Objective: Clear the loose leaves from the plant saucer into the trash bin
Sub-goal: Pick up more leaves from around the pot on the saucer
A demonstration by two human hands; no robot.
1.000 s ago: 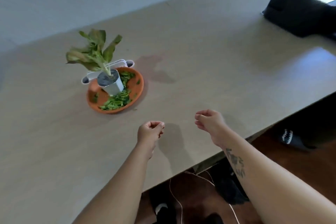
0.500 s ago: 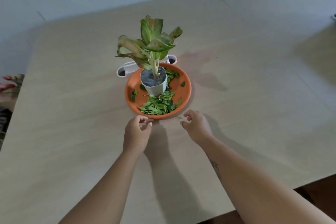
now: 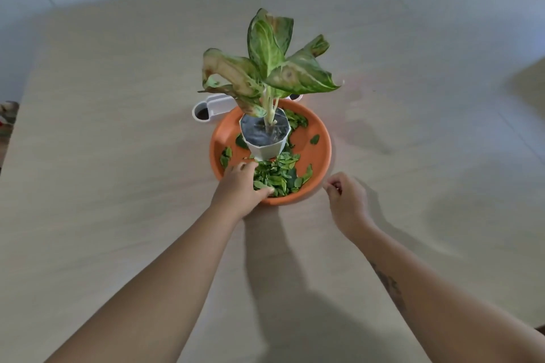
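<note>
Two hands reach over the counter [image 3: 118,186]: the right hand [image 3: 348,203] is loosely curled and empty just near-right of the one orange saucer [image 3: 320,138], while the left hand [image 3: 239,186] spreads its fingers into the loose leaves [image 3: 277,174]. That one heap fills the saucer's near side, with a few strays around the single white pot [image 3: 265,138]. One white holder [image 3: 212,106] sits just beyond, at far left.

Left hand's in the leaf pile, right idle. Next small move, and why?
Probably curl the left hand shut around a bunch of loose leaves and lift. Its fingers already rest in the pile on the orange saucer, gripping nothing yet.
</note>
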